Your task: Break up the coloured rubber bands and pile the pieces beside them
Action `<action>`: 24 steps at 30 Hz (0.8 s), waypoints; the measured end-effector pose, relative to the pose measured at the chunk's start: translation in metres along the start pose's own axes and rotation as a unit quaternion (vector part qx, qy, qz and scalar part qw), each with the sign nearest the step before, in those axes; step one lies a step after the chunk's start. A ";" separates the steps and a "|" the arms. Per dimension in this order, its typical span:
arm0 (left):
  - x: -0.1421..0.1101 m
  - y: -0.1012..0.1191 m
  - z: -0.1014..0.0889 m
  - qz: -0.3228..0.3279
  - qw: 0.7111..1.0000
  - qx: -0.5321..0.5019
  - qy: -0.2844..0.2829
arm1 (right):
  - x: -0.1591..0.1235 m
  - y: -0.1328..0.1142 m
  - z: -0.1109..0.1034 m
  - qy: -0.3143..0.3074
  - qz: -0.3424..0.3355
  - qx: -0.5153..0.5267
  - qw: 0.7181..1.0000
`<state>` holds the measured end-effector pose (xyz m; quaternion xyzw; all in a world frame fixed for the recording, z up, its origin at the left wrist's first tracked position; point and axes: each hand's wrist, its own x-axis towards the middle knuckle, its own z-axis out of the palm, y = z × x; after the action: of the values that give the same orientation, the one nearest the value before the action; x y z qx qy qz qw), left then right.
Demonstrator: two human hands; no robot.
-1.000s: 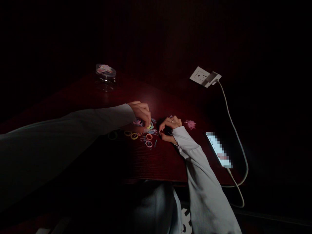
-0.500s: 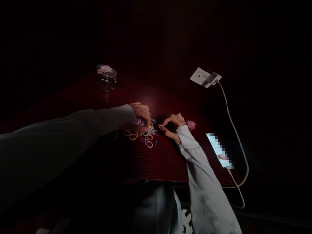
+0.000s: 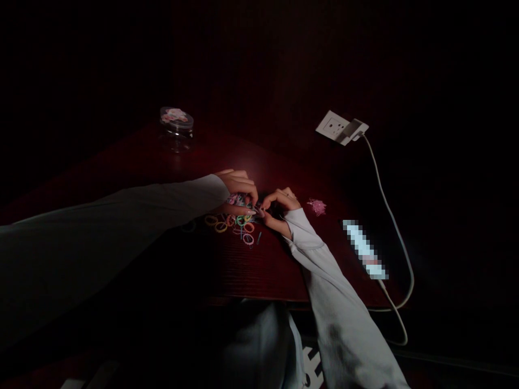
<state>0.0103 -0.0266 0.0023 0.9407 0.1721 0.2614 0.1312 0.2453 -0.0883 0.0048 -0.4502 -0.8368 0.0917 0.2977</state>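
My left hand (image 3: 239,192) holds a multicoloured bunch of small rubber bands (image 3: 239,200) against the dark red wooden table (image 3: 259,270). My right hand (image 3: 281,208) meets it from the right, its fingertips pinching a small band, too dim and small to make out clearly, beside the bunch. Just below both hands lies a scatter of loose yellow, pink, green and blue bands (image 3: 233,224). A small tuft of pink bands (image 3: 317,207) sits to the right of my right hand, not touching it.
A clear plastic jar with a printed lid (image 3: 176,129) stands at the far side of the table. To the right lies a phone with a lit, blurred screen (image 3: 364,249), its white cable (image 3: 395,227) running up to a wall socket (image 3: 332,125).
My right hand has moved left, bringing the pinched band to the bunch in my left hand. The two hands now nearly touch, and the loose bands lie mostly as before.
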 end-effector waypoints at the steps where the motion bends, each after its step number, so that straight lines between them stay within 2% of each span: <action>1: 0.000 0.000 0.000 0.002 1.000 0.001 -0.002 | 0.001 0.002 0.003 0.003 0.001 0.007 1.000; 6: 0.000 0.000 0.000 0.011 1.000 0.011 0.004 | 0.002 0.007 0.014 0.012 0.005 0.028 1.000; 10: 0.000 0.000 0.000 0.010 1.000 0.022 0.017 | 0.001 0.002 0.009 -0.009 0.010 0.043 0.999; 16: 0.000 -0.005 0.000 -0.006 0.999 0.034 0.037 | -0.002 -0.001 0.003 0.025 0.028 0.046 0.998; 24: 0.001 -0.004 -0.001 0.001 0.998 0.044 0.036 | 0.002 0.010 0.018 0.017 0.024 0.001 1.000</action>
<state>0.0094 -0.0226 0.0017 0.9356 0.1875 0.2871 0.0835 0.2405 -0.0787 -0.0131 -0.4713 -0.8206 0.0917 0.3101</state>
